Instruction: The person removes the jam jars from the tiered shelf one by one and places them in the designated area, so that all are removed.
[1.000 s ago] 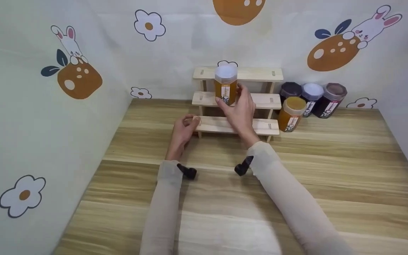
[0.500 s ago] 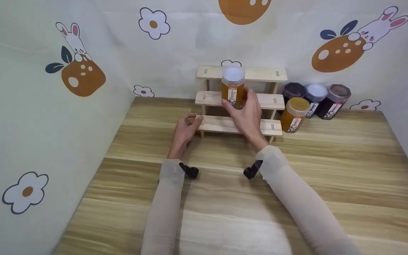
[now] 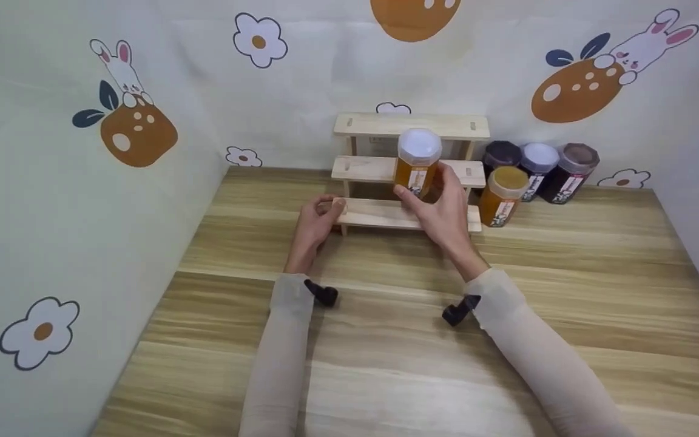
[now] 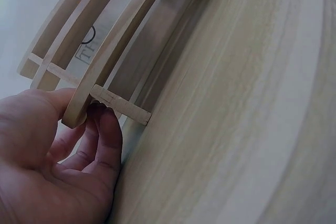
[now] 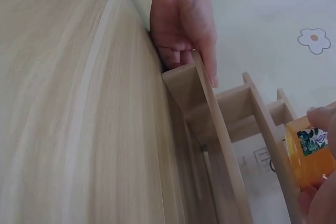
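A three-tier wooden display rack (image 3: pixel 380 212) stands against the back wall. My left hand (image 3: pixel 313 229) pinches the left end of its lowest shelf, thumb on top and fingers curled beneath, as the left wrist view (image 4: pixel 79 150) shows. With my right hand (image 3: pixel 448 218) I grip an amber jar (image 3: pixel 415 177) with a whitish lid and a paper label, held upright in front of the middle shelf and above the lowest one. Part of that jar (image 5: pixel 310 156) appears in the right wrist view between thumb and fingers; whether its base touches a shelf I cannot tell.
Right of the rack, several jars are grouped: an amber jar (image 3: pixel 503 197) in front, then a dark jar (image 3: pixel 501 152), a white-lidded jar (image 3: pixel 537 161) and a dark brown jar (image 3: pixel 570 173) behind. Patterned walls (image 3: pixel 301 79) enclose the wooden table (image 3: pixel 386 364).
The right hand has moved right and a little nearer with the jar, which sits lower in view now. The left hand keeps its hold on the rack's lowest shelf.
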The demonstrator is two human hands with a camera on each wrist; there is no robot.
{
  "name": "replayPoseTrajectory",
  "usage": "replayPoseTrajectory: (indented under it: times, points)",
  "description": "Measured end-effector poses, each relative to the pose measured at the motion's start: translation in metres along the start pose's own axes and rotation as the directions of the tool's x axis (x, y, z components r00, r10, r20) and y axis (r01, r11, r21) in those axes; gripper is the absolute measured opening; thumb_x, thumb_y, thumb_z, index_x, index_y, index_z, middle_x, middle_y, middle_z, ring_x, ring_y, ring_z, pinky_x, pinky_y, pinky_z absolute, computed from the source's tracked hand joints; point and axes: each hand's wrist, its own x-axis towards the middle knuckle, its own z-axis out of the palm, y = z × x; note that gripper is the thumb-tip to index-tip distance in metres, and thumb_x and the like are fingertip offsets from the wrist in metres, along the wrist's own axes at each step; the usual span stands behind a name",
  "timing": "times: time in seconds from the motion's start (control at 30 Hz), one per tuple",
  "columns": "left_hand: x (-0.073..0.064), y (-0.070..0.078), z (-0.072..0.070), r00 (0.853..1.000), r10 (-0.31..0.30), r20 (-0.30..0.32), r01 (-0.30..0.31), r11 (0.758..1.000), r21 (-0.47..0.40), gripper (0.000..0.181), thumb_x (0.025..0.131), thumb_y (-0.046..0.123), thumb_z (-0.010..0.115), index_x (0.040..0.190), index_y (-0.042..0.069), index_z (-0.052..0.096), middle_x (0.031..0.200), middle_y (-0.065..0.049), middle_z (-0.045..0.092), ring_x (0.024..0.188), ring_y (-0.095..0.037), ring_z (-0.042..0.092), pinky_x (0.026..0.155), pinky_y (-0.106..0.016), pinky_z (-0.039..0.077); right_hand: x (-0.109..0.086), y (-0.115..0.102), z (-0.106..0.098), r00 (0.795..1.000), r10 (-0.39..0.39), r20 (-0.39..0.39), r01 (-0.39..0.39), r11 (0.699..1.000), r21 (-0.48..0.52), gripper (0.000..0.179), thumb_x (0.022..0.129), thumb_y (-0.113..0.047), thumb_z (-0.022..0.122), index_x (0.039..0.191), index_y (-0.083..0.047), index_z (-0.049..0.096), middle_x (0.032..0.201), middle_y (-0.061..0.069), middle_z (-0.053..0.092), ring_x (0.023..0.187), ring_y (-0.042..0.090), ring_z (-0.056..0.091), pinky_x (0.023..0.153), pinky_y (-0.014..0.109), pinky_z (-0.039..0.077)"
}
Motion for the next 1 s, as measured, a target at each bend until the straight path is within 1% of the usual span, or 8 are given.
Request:
replayPoseTrajectory:
  times: [0.13, 0.33, 0.5, 0.7, 0.8, 0.9, 1.0]
  points:
    - [0.000, -0.001, 0.003, 1.000, -0.003, -0.002, 0.003, 1.000, 0.023, 0.043, 0.105, 0.039, 0.072, 0.136, 0.010, 0.067, 0.119, -0.011, 0.075, 0.092, -0.013, 0.063, 0.075, -0.025, 0.048, -0.005, 0.005, -0.016, 1.000, 0.015, -0.003, -0.015, 0.999, 0.037, 0.081, 0.083, -0.048, 0.095, 0.147, -0.011, 0.060, 0.142, 0.010, 0.068, 0.126, 0.025, 0.066, 0.111, 0.043, 0.052]
    - [-0.001, -0.002, 0.005, 1.000, 0.003, -0.015, -0.002, 1.000, 0.028, 0.041, 0.105, 0.038, 0.073, 0.134, 0.009, 0.069, 0.108, -0.008, 0.075, 0.085, -0.012, 0.062, 0.071, -0.025, 0.047, -0.008, 0.015, -0.045, 1.000, 0.028, -0.012, -0.027, 0.995, 0.094, 0.081, 0.087, -0.046, 0.092, 0.151, -0.011, 0.058, 0.144, 0.011, 0.066, 0.128, 0.027, 0.066, 0.112, 0.045, 0.053]
    - [-0.001, -0.001, 0.006, 1.000, 0.004, -0.015, -0.004, 1.000, 0.023, 0.040, 0.105, 0.036, 0.073, 0.134, 0.008, 0.069, 0.105, -0.006, 0.075, 0.084, -0.011, 0.063, 0.071, -0.024, 0.047, -0.004, 0.021, -0.071, 0.998, 0.046, -0.049, -0.039, 0.988, 0.149, 0.078, 0.089, -0.040, 0.092, 0.152, -0.011, 0.057, 0.145, 0.011, 0.064, 0.131, 0.027, 0.064, 0.117, 0.045, 0.051]
    - [0.001, -0.001, 0.005, 1.000, -0.003, -0.008, 0.003, 1.000, 0.023, 0.039, 0.105, 0.037, 0.072, 0.134, 0.010, 0.069, 0.107, -0.007, 0.075, 0.088, -0.012, 0.064, 0.073, -0.025, 0.049, 0.000, 0.021, -0.107, 0.992, 0.070, -0.101, -0.045, 0.974, 0.223, 0.073, 0.089, -0.034, 0.092, 0.151, -0.012, 0.058, 0.144, 0.012, 0.063, 0.132, 0.027, 0.064, 0.115, 0.040, 0.053]
    - [0.001, 0.000, 0.003, 1.000, 0.004, -0.008, -0.004, 1.000, 0.009, 0.040, 0.105, 0.036, 0.073, 0.135, 0.010, 0.069, 0.108, -0.008, 0.075, 0.090, -0.013, 0.065, 0.076, -0.026, 0.050, 0.001, 0.023, -0.125, 0.991, 0.074, -0.115, -0.047, 0.973, 0.225, 0.071, 0.089, -0.033, 0.092, 0.149, -0.015, 0.059, 0.144, 0.009, 0.062, 0.133, 0.024, 0.064, 0.114, 0.036, 0.054]
    - [0.000, 0.000, 0.002, 1.000, 0.003, -0.011, -0.003, 1.000, -0.007, 0.041, 0.104, 0.036, 0.074, 0.135, 0.010, 0.068, 0.109, -0.009, 0.075, 0.091, -0.015, 0.065, 0.077, -0.027, 0.050, 0.001, 0.027, -0.142, 0.989, 0.077, -0.129, -0.049, 0.978, 0.203, 0.070, 0.090, -0.032, 0.092, 0.149, -0.017, 0.059, 0.144, 0.007, 0.062, 0.132, 0.022, 0.064, 0.114, 0.034, 0.054]
    - [0.000, 0.000, 0.001, 1.000, -0.004, -0.019, 0.003, 1.000, -0.010, 0.042, 0.104, 0.037, 0.074, 0.135, 0.010, 0.068, 0.109, -0.008, 0.074, 0.093, -0.014, 0.065, 0.078, -0.027, 0.050, 0.002, 0.032, -0.158, 0.984, 0.104, -0.146, -0.080, 0.983, 0.164, 0.071, 0.091, -0.033, 0.091, 0.152, -0.018, 0.057, 0.145, 0.004, 0.060, 0.132, 0.020, 0.062, 0.115, 0.034, 0.053]
